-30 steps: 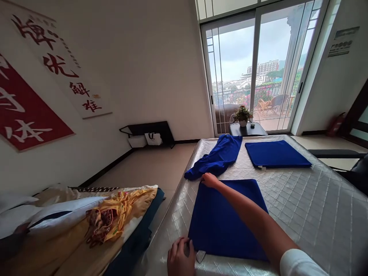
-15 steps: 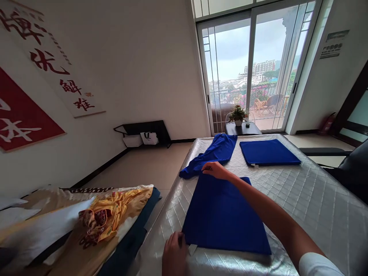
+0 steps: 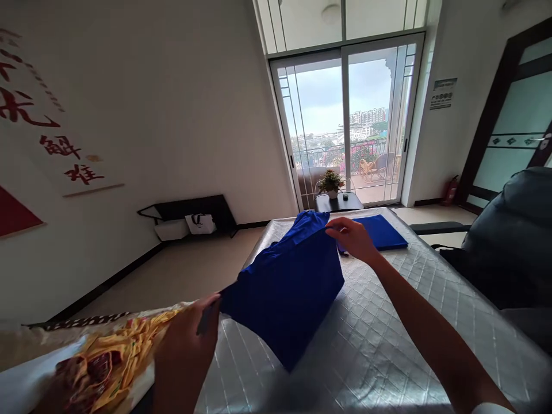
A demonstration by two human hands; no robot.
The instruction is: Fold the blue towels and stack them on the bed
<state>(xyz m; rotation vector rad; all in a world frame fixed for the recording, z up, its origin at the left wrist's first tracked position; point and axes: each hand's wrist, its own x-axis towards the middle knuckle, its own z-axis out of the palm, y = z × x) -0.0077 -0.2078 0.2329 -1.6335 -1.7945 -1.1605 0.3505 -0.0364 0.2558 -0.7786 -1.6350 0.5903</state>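
A folded blue cloth [image 3: 288, 293] hangs between my two hands, tilted above the silver quilted mattress [image 3: 388, 333]. My left hand [image 3: 192, 333] pinches its left corner, and my right hand [image 3: 351, 236] grips the upper right corner. Its lower corner droops toward me, near the mattress. Behind it, partly hidden, lies a crumpled blue cloth [image 3: 304, 224]. Farther right, a flat, neatly folded blue cloth [image 3: 382, 232] rests on the mattress, its left part covered by my right hand and the held cloth.
Yellow and red fabric [image 3: 116, 356] is heaped on a bed at the lower left. A dark leather chair [image 3: 513, 230] stands on the right. Beyond the mattress is a small table [image 3: 338, 202] with a potted plant [image 3: 331, 183]. A low black rack [image 3: 190, 215] stands by the wall.
The folded blue cloth has come up off the mattress, its corners now in both hands. Both hands have risen, and the view has turned to the right.
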